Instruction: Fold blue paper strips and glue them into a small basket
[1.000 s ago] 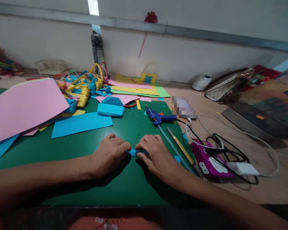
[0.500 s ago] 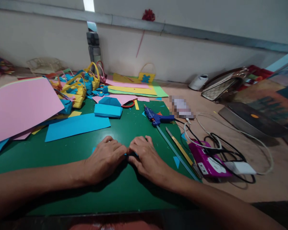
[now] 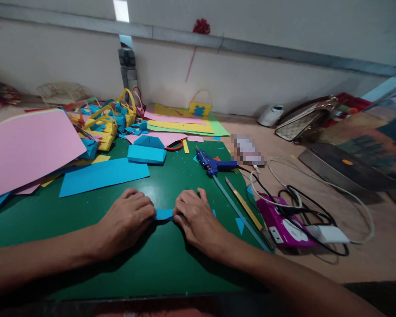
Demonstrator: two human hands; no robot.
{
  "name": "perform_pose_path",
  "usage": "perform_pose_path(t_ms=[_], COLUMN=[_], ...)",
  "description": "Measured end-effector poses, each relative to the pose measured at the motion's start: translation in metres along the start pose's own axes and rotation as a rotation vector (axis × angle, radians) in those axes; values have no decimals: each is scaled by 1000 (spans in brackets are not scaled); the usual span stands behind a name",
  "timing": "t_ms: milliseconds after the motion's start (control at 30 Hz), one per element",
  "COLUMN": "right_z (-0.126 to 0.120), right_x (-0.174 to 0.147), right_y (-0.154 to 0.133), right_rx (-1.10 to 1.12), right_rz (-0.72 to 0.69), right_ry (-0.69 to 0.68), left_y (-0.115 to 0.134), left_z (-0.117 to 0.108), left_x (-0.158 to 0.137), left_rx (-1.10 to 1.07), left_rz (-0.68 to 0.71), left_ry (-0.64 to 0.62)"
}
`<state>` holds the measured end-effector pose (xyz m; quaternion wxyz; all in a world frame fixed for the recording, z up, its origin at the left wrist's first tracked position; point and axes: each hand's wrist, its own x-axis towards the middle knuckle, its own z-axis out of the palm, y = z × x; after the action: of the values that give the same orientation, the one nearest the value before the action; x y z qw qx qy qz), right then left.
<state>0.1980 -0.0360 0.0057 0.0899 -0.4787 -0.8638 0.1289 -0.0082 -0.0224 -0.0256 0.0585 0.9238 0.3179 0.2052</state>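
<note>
Plainly, a blue paper strip (image 3: 164,214) was held between the two hands, stretched low over the green board (image 3: 119,277) that was laid on the bench (image 3: 366,266). Its left end was gripped by the left hand (image 3: 128,222), whose fingers were curled over and drawn close to the thumb. The other side was pinched by the right hand (image 3: 198,218), the fingers bunched and bent downward; how the strip was folded under either hand could not be told. Only a short, narrow, matt stretch of it was left exposed between them.

Beyond the left hand, a flat, smooth blue sheet (image 3: 104,176) was spread, with a folded blue paper piece (image 3: 147,153), crisp-edged and topped by a slanted flap, set behind it. Farther left of that hand, other papers were covered by a broad pink sheet (image 3: 33,149). Beyond the right hand, a glue gun (image 3: 213,162) of dark blue plastic was laid on its side. To the right of that hand, a slim yellow cutter (image 3: 246,207) was placed slantwise near a glossy purple power strip (image 3: 290,226), over which black and white cables were looped.
</note>
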Motion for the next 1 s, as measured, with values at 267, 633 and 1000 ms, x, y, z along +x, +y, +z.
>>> perform_pose_path(t_ms=[267, 633, 1000], right_z=[1, -1, 5], right_x=[0, 4, 5], right_y=[2, 4, 6], right_rx=[-1, 105, 50], right_rz=[-4, 8, 11], right_ry=[43, 25, 68], left_y=[-17, -24, -15], left_z=[-16, -24, -27], left_x=[-24, -21, -21], left_rx=[-139, -257, -281], left_rz=[-90, -241, -389], left_ry=[-25, -82, -62])
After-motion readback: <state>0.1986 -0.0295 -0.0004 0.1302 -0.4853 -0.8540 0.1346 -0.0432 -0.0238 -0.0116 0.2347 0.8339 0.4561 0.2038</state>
